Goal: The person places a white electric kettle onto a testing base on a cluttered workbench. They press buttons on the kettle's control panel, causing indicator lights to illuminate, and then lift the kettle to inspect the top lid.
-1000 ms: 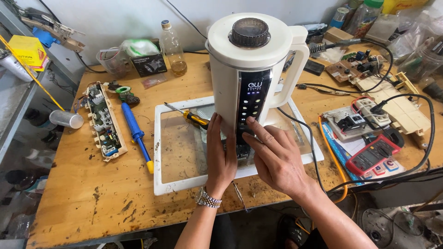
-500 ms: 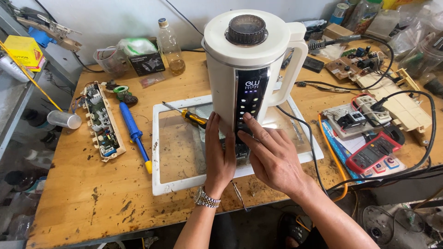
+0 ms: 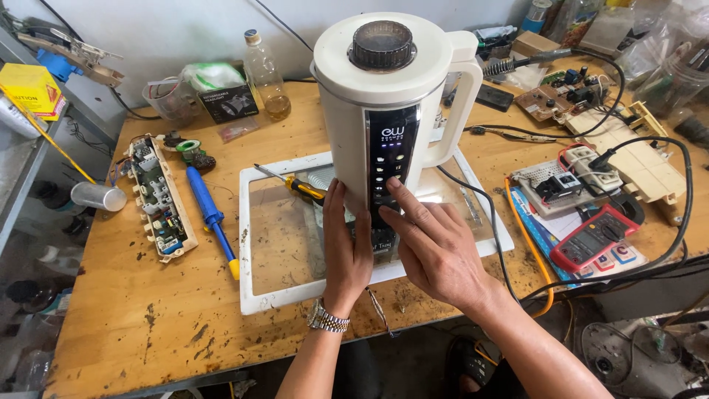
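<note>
A tall white electric blender jug (image 3: 384,111) with a dark lid knob and a black touch panel stands on a white-framed glass panel (image 3: 284,236) on the wooden bench. My left hand (image 3: 346,247) lies flat against the jug's lower left side, fingers together, a metal watch on the wrist. My right hand (image 3: 436,247) is spread beside it, its forefinger tip touching the lit black control panel (image 3: 389,159). Neither hand grips anything.
A yellow-handled screwdriver (image 3: 299,186) lies on the glass behind my left hand. A blue soldering tool (image 3: 209,214) and a circuit board (image 3: 159,196) lie at left. A red multimeter (image 3: 597,238), boards and black cables (image 3: 650,258) crowd the right. A bottle (image 3: 264,74) stands at the back.
My right forefinger has slid up onto the control panel. The view has shifted slightly; the jug and left hand stay where they were.
</note>
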